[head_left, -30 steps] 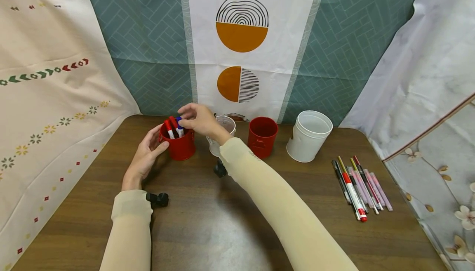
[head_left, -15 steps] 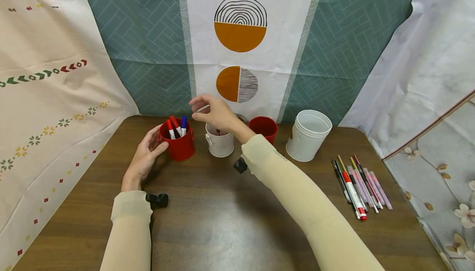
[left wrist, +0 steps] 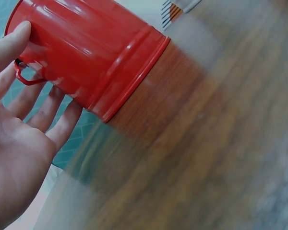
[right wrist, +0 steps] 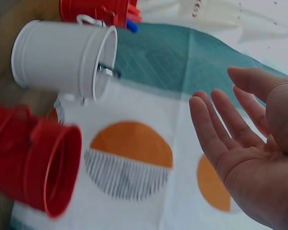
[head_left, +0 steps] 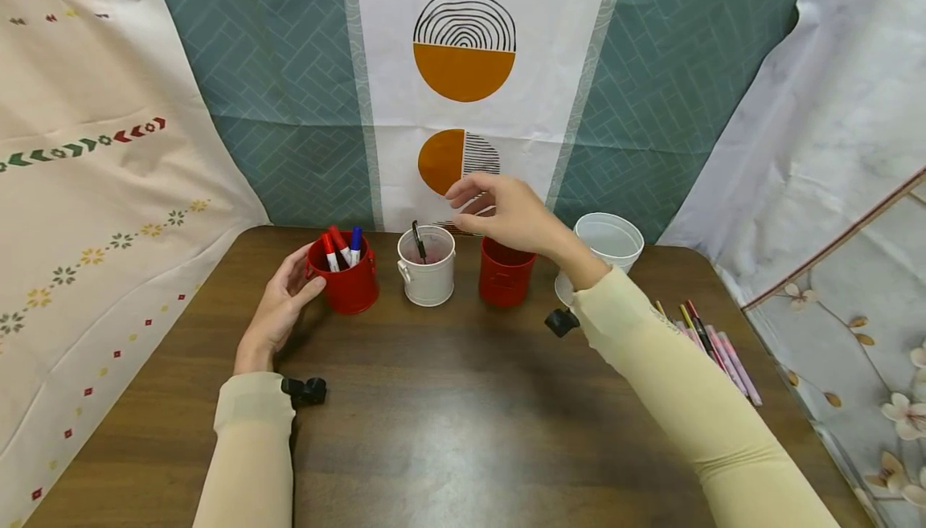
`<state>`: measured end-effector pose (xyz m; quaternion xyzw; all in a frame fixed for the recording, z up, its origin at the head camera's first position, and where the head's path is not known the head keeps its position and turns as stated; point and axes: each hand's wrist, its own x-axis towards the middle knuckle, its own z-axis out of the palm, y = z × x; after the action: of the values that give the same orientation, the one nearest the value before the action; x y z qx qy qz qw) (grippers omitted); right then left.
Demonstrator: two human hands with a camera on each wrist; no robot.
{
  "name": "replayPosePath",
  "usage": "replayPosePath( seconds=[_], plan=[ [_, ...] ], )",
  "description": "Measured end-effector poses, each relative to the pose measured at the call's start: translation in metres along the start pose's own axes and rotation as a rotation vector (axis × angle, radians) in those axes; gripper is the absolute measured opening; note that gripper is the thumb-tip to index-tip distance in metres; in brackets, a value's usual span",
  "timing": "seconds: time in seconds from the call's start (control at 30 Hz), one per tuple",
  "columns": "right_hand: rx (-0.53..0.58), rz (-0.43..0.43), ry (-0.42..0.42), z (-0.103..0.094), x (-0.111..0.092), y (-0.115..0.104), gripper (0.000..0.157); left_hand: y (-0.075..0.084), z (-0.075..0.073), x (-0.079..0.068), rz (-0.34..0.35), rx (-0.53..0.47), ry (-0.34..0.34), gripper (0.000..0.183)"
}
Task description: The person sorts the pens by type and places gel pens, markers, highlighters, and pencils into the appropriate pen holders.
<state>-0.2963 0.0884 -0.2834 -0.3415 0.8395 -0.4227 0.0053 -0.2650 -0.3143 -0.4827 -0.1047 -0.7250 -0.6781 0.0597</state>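
At the left, my left hand (head_left: pixel 278 307) holds the side of a red bucket (head_left: pixel 351 291), thumb in front and fingers behind, near its small loop handle (left wrist: pixel 29 79). Two red markers (head_left: pixel 329 253) and a blue marker (head_left: pixel 356 247) stand in that bucket. My right hand (head_left: pixel 510 210) hangs in the air above a second red bucket (head_left: pixel 504 280), fingers loosely bent, nothing in its grasp. Between the red buckets stands a small white bucket (head_left: pixel 428 280) with a black pen (head_left: pixel 419 243) leaning inside; the same white bucket (right wrist: pixel 57 57) shows in the right wrist view.
A larger white bucket (head_left: pixel 611 236) stands at the right, partly behind my right forearm. Several pens and pink markers (head_left: pixel 732 359) lie on the wooden table (head_left: pixel 434 431) at the far right, partly covered by the sleeve. Patterned cloths hang behind and at both sides.
My right hand has let go of the blue marker in the left red bucket and moved right, past the small white bucket. The left hand has stayed on its bucket.
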Motion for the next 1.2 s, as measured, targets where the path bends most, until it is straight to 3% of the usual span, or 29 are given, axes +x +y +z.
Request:
replayPosePath(
  seconds=[0.17,0.5,0.93,1.2],
  plan=[
    [-0.069,0.013,0.048,-0.029,-0.028,0.005,0.029,0.001,0.001,0.000,0.001,-0.008,0.002,0.067],
    [-0.243,0.146,0.145,-0.073,-0.090,0.026,0.029,-0.001,0.004,0.001,0.008,-0.007,-0.015,0.067],
    [-0.385,0.204,0.179,-0.090,-0.167,0.071,0.031,0.000,0.001,-0.001,0.004,-0.015,-0.017,0.067],
    [-0.491,0.300,0.170,-0.094,-0.198,0.095,0.030,0.001,0.001,0.000,0.001,-0.010,-0.013,0.067]
  ],
)
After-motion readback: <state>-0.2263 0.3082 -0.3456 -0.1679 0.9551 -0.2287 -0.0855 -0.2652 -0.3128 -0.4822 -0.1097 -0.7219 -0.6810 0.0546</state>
